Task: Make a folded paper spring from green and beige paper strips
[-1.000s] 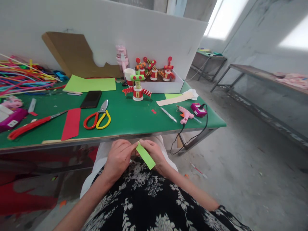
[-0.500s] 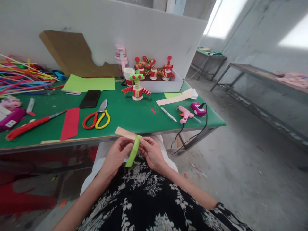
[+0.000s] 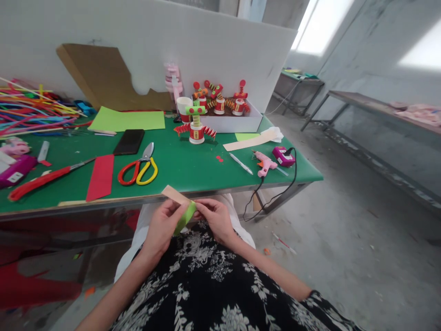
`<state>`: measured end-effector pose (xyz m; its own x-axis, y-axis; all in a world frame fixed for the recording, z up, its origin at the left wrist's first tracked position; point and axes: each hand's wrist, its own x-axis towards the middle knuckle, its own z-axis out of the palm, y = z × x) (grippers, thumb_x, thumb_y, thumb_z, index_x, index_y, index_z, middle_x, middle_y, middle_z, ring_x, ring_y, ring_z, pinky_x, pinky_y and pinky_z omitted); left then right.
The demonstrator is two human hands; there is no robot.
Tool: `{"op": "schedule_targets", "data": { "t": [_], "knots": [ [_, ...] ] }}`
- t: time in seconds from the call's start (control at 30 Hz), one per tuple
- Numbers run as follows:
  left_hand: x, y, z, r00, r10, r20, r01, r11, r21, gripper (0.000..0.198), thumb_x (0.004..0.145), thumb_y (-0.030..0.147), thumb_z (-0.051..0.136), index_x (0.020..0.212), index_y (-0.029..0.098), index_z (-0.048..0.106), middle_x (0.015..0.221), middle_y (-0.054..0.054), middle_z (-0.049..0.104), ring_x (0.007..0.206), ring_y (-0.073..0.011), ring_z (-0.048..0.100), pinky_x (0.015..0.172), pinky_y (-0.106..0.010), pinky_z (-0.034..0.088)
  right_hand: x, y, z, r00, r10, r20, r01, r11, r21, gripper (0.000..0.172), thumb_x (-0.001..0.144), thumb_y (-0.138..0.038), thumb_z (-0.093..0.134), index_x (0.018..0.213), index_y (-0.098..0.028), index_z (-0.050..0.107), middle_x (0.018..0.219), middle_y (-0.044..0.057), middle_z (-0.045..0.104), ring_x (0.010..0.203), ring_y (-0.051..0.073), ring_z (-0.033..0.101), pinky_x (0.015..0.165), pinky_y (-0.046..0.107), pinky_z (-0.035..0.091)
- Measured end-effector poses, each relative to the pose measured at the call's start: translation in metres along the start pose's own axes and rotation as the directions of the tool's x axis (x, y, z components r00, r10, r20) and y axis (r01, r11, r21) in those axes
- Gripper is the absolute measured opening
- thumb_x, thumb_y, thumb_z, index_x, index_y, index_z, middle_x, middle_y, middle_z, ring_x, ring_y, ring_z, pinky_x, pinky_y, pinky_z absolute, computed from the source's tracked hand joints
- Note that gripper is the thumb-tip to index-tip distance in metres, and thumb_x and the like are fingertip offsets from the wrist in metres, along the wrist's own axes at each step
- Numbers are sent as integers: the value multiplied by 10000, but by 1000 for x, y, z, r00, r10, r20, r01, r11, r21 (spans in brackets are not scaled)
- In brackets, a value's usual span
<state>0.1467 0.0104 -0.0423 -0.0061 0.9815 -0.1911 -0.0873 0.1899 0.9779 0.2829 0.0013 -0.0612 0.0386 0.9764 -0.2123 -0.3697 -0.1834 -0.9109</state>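
Over my lap, just off the table's front edge, my left hand (image 3: 164, 226) pinches a green paper strip (image 3: 185, 219) and a tan paper strip (image 3: 175, 195) that cross each other. My right hand (image 3: 216, 219) has its fingertips closed on the joined end of the two strips. The tan strip points up and left toward the table, while the green one hangs down between my hands, partly behind the left thumb. Closest on the table are the scissors (image 3: 138, 171) with one red and one yellow handle, and a red paper piece (image 3: 100, 178).
On the green table (image 3: 193, 168) stands a paper-cup figure (image 3: 196, 133), before a white box (image 3: 234, 123) of similar figures. A pink glue gun (image 3: 264, 162), its cord over the edge, and a pen (image 3: 241, 163) lie right. A phone (image 3: 129, 141) and pipe cleaners (image 3: 34, 112) are left.
The left thumb has moved onto the green strip, which is now bent and turned to the left. Both strips have shifted slightly left and down; the table's things have stayed put.
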Motion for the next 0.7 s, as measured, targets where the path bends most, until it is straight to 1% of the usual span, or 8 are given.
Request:
{"op": "schedule_targets", "data": {
  "t": [0.1,0.2,0.33,0.47,0.6,0.7],
  "knots": [
    [1,-1,-2,1000,-1,0,1,1000,-10,472,543,525,836,805,155,703,767,-49,756,672,-178,656,660,-274,503,0,2,0,999,28,20,-28,1000,1,282,641,-453,811,808,-229,774,680,0,717,631,163,643,699,333,554],
    [3,0,-4,1000,-21,5,21,1000,0,439,493,461,875,758,156,702,709,-33,739,647,-168,635,656,-269,499,0,3,-1,999,28,28,-28,1000,-9,288,633,-462,813,796,-228,774,740,11,741,657,169,659,723,345,562],
    [3,5,-4,999,-36,28,36,999,11,412,429,422,907,657,164,680,645,-11,705,664,-164,624,668,-255,499,0,3,0,1000,22,14,-21,1000,-13,280,610,-466,820,735,-221,768,723,10,744,629,169,658,703,342,572],
    [2,9,-3,998,-42,46,42,999,9,428,424,439,911,663,172,676,623,2,685,616,-151,602,614,-247,488,0,2,0,1000,9,20,-8,999,-38,299,610,-488,821,724,-217,764,707,7,742,624,168,664,692,333,578],
    [2,8,-1,997,-63,44,64,998,-21,526,399,511,903,723,171,668,599,12,668,516,-133,564,521,-249,466,-1,1,1,999,18,27,-17,999,-40,336,573,-499,839,720,-208,761,667,-4,734,600,157,665,661,307,579],
    [1,6,1,999,-45,27,46,998,-50,570,378,553,891,730,181,640,613,27,659,538,-134,578,534,-247,474,-2,1,3,999,30,33,-29,999,-26,347,551,-500,849,705,-205,751,632,-12,722,572,146,657,639,295,576]
  ]
}}
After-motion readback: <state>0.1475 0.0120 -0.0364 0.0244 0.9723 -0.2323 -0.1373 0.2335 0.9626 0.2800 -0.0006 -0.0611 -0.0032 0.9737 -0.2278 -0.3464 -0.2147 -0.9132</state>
